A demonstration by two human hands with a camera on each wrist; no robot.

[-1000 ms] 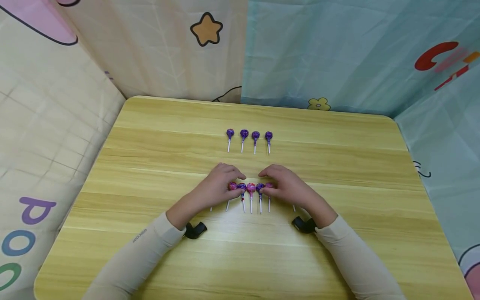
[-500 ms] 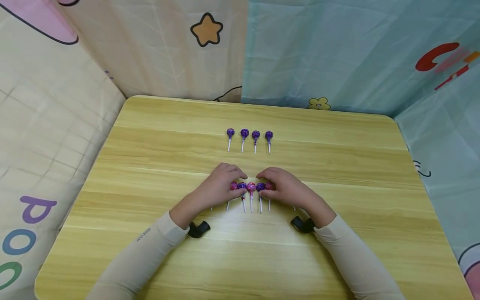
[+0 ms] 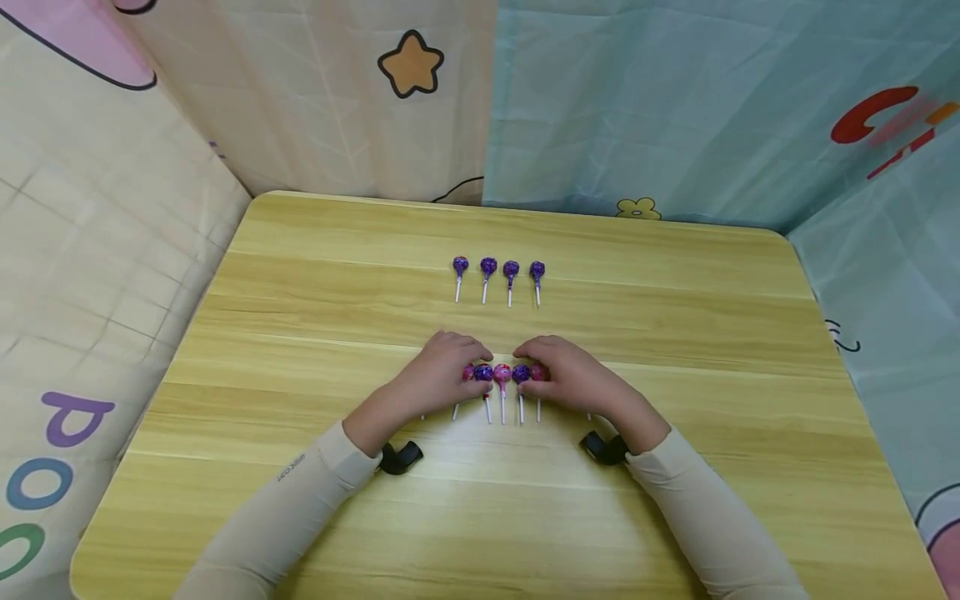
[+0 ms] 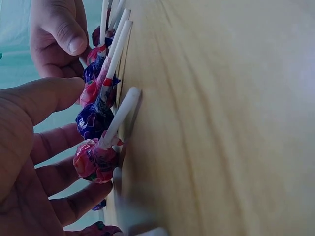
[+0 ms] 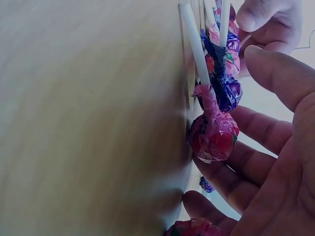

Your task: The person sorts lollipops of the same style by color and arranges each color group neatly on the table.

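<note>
A row of wrapped lollipops lies across the table, heads away from the person. At its middle is a pink lollipop point(image 3: 502, 374), with a purple lollipop point(image 3: 483, 373) to its left and another purple lollipop point(image 3: 521, 374) to its right. My left hand point(image 3: 438, 375) arches over the row's left part, thumb and fingers apart around the heads; a pink lollipop point(image 4: 94, 161) sits against its fingers. My right hand point(image 3: 576, 377) mirrors it on the right, fingers behind a pink lollipop point(image 5: 215, 138). Neither hand visibly pinches a lollipop. Outer lollipops are partly hidden beneath the hands.
Farther back on the wooden table point(image 3: 675, 317) lie several purple lollipops point(image 3: 489, 267) in a spaced row, sticks toward the person. Printed curtains point(image 3: 300, 100) stand behind the table's far edge and at its sides. Black wrist cameras point(image 3: 401, 457) sit below the hands.
My left hand has shifted slightly right, and the left pink lollipop sits a little nearer the middle. Over the last half second both hands stay almost still.
</note>
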